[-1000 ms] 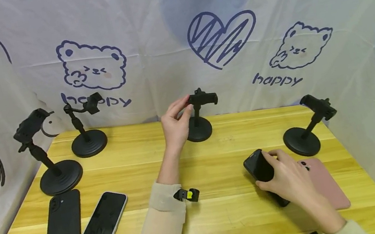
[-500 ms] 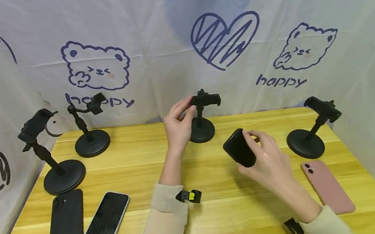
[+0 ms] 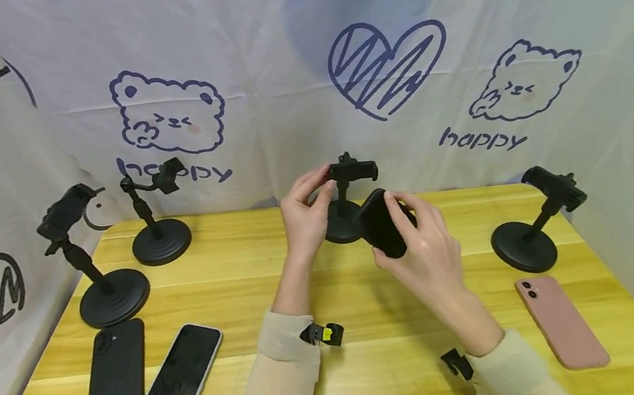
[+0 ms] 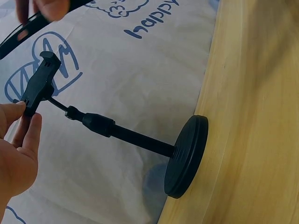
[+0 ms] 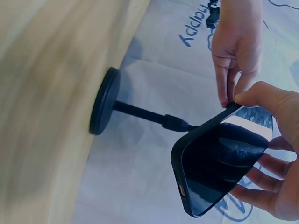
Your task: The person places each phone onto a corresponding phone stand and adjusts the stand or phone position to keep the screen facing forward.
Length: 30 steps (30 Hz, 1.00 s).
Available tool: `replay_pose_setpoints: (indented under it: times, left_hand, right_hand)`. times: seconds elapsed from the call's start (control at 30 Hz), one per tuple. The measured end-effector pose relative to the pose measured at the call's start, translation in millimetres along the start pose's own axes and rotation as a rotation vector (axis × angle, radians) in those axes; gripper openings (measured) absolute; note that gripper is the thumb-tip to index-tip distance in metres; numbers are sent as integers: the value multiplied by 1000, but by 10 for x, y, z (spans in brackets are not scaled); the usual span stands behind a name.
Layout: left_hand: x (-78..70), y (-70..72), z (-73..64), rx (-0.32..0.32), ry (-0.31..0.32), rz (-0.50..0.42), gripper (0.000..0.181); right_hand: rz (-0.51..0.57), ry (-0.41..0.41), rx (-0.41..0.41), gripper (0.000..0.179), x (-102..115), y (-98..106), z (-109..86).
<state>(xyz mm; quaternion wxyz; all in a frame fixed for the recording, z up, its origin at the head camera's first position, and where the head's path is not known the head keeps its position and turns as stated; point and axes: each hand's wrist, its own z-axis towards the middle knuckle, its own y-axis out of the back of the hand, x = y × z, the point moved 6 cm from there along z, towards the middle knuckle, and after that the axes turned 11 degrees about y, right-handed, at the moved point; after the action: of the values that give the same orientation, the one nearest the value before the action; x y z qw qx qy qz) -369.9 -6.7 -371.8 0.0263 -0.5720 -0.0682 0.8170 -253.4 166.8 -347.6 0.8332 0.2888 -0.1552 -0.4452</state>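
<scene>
One black phone [image 3: 381, 225] was gripped by the right hand [image 3: 428, 245] just right of centre in the head view, the thumb on one long edge and the other fingers spread along the opposite edge, so that they stood apart by the width of the phone. Its glossy screen faced the right wrist camera, and it was held tilted, clear of the surface [image 3: 386, 382]. The left hand [image 3: 305, 220], near the middle of the head view, had its fingers nearly together, pinching the left end of the clamp on the centre stand [image 3: 354, 171]. In the left wrist view that clamp sat at the left with the thumb and fingers at its lower end, while the phone was apart from it in the upper left. The left forearm ran up from the bottom centre of the head view in a beige sleeve [image 3: 277, 393]; the right forearm slanted from the lower right up toward the middle, the back of the hand showing. At the lower left lay a matte black phone [image 3: 115, 374], back up, just beside a light-rimmed phone [image 3: 179, 381], screen up. A pink phone [image 3: 563, 322] lay back up at the lower right, near the right stand [image 3: 523, 247]. Two more black stands, the front one [image 3: 113, 298] and the rear one [image 3: 162, 241], stood toward the left of the frame.
</scene>
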Motion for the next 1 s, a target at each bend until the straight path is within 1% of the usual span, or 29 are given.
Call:
replay_pose_setpoints:
  times: [0.13,0.27,0.47,0.6,0.83,1.0]
  left_hand:
    - [8,0,-11,8,-1,1,31]
    - [9,13,-7,1,2,1,31]
    - [-3,13,-5,8,-16,-15,30]
    - [11,-2,-13,16,-20,-23,29]
    - [3,5,3,0,-26,-33,29]
    - [-16,13,-8,1,-28,2,35]
  right_hand:
    - [14,-4,-51,86,32,-27,114]
    - [34,-11,-99,86,57,-48,238]
    - [67,-16,-159,85,86,-78,367]
    - [87,-25,-188,85,85,-92,388]
    - [115,-15,-212,83,78,-114,419]
    - [124,-21,-219,83,65,-96,418]
